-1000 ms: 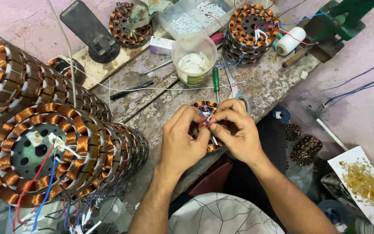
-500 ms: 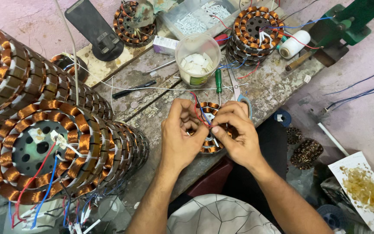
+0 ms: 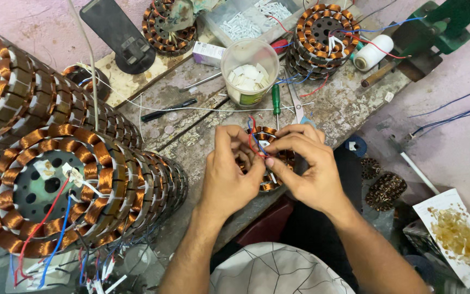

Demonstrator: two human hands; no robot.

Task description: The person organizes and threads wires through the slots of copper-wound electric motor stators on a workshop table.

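- While both hands are being kept close together at the front edge of the surface (image 3: 349,106), a small copper-wound stator (image 3: 270,163) is being cradled between them, most likely so it can't roll or spin while its leads are being fiddled with.
- The left hand (image 3: 229,177) is being curled around the stator's left side, with thumb and forefinger pressed together on the red and blue wires (image 3: 253,136) sticking up from the middle. So that grip is being closed on the wires, not spread.
- The right hand (image 3: 305,166) is being laid over the right side, fingertips pinched in at the same wire bundle. It looks like the leads are being held taut from both sides, though the exact contact point is being hidden by the fingers.
- A clear plastic cup (image 3: 249,71) of little white pieces is being kept just beyond the hands, presumably within easy reach.
- A green-handled screwdriver (image 3: 274,98) is lying right beside the cup, and a black pen-like tool (image 3: 168,109) is lying further left.
- A tall stack of bigger wound stators (image 3: 72,185) is being stored on its side at the left, well apart from the hands, with red and blue leads hanging off the front one.
- One more stack of wound stators (image 3: 325,35) is sitting at the far right of the surface, next to a white spool (image 3: 373,53).
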